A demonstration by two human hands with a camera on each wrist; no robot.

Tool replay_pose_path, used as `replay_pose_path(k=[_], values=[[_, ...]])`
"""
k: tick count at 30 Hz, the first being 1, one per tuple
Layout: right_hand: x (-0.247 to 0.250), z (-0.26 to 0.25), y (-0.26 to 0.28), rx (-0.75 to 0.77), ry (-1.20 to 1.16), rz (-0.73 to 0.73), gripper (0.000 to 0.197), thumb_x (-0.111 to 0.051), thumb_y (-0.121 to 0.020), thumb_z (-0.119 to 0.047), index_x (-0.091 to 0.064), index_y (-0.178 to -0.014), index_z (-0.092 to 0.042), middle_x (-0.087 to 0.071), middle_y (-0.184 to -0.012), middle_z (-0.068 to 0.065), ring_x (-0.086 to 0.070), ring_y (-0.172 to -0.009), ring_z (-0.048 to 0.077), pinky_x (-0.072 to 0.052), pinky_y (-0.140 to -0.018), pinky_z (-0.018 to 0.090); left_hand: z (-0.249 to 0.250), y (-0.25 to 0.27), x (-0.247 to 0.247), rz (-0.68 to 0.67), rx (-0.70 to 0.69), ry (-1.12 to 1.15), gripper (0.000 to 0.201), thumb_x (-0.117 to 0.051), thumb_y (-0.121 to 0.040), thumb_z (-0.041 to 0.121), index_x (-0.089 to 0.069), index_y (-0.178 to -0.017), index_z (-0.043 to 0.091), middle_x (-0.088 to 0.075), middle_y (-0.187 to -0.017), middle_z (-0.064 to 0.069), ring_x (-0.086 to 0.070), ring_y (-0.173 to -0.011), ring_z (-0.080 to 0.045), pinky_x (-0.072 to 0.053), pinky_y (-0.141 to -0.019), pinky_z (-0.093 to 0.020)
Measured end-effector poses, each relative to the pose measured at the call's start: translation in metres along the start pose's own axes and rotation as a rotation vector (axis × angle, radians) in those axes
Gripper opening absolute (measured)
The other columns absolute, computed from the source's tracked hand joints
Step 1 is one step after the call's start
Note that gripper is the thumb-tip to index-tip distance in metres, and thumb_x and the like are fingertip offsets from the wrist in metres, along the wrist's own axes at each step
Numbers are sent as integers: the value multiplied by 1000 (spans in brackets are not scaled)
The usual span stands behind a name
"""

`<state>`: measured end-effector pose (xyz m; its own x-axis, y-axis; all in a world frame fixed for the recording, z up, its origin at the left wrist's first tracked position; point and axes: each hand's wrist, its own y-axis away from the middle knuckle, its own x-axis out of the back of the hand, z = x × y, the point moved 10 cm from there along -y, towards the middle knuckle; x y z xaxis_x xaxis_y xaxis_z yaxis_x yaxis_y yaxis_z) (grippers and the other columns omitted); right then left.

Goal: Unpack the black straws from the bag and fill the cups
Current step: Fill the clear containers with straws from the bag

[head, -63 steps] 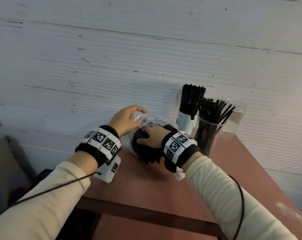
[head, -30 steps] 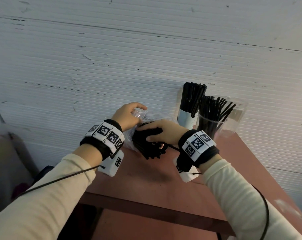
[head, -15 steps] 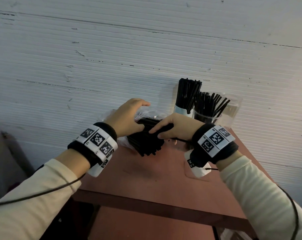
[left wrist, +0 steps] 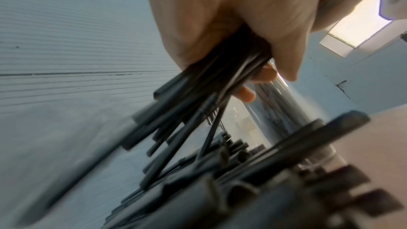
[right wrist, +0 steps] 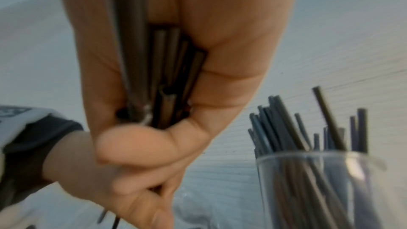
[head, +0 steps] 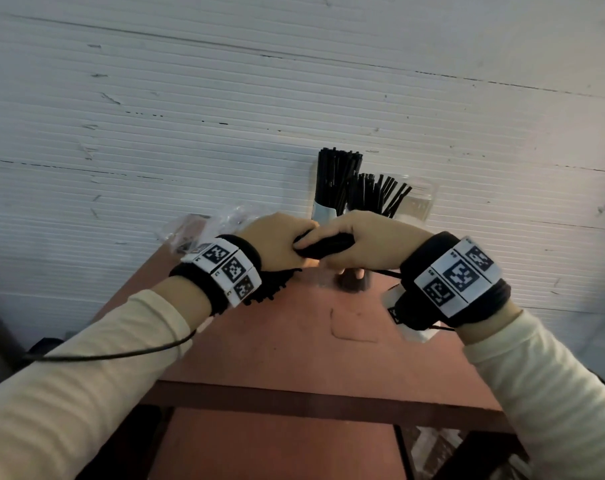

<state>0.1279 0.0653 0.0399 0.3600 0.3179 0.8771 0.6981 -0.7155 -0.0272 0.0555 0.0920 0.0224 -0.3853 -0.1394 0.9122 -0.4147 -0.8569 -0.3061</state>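
A thick bundle of black straws [head: 325,244] is gripped by both hands above the red-brown table [head: 294,341]. My left hand [head: 276,242] curls round its near part, and loose straw ends [head: 276,284] poke out under that wrist. My right hand [head: 363,239] wraps the far part, just in front of the cups. The left wrist view shows the straws [left wrist: 198,111] fanning out of my fist. In the right wrist view the straws [right wrist: 169,76] lie in my palm under the thumb. The clear plastic bag [head: 211,221] lies crumpled at the back left.
Against the white ribbed wall stand a white-labelled cup [head: 323,211] full of straws, a clear cup of straws [head: 377,195] [right wrist: 319,189], and another clear cup [head: 417,204] to its right. The table's front edge [head: 311,400] is near me.
The bundle has come out of the bag and both hands have carried it up and right, close to the cups. My left hand let go of the bag and now grips the straws.
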Motion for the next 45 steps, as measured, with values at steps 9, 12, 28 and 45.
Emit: replay_pose_path(k=[9, 12, 28, 45], values=[[110, -25, 56, 143, -15, 624, 38, -65, -89, -40, -58, -126, -40, -62, -114, -13, -62, -96, 0, -47, -82, 18, -1, -7, 28, 226, 165, 429, 25, -65, -88, 43, -55, -70, 29, -64, -72, 8, -59, -67, -5, -43, -64, -24], [126, -43, 65, 265, -151, 774, 40, -63, -91, -33, -53, -129, -36, -57, -125, -9, -61, -108, 6, -54, -89, 29, 13, -11, 29, 239, 119, 607, 33, -64, -89, 44, -60, -71, 17, -64, -62, 2, -61, -60, -11, -51, -71, -31], [65, -38, 18, 187, 54, 582, 40, -60, -91, -45, -58, -128, -31, -57, -126, -16, -47, -113, -8, -32, -91, 1, 39, -13, -31, 29, 99, 988, 11, -70, -88, 16, -65, -81, 9, -63, -71, -5, -62, -74, -17, -51, -83, -26], [58, -11, 11, 160, 116, 697, 8, -64, -87, -13, -72, -87, -9, -68, -90, -1, -59, -85, 7, -35, -78, 0, 23, -5, -79, -283, 253, 881, 11, -76, -81, 17, -71, -91, 17, -71, -97, -4, -65, -103, -16, -47, -99, -29]])
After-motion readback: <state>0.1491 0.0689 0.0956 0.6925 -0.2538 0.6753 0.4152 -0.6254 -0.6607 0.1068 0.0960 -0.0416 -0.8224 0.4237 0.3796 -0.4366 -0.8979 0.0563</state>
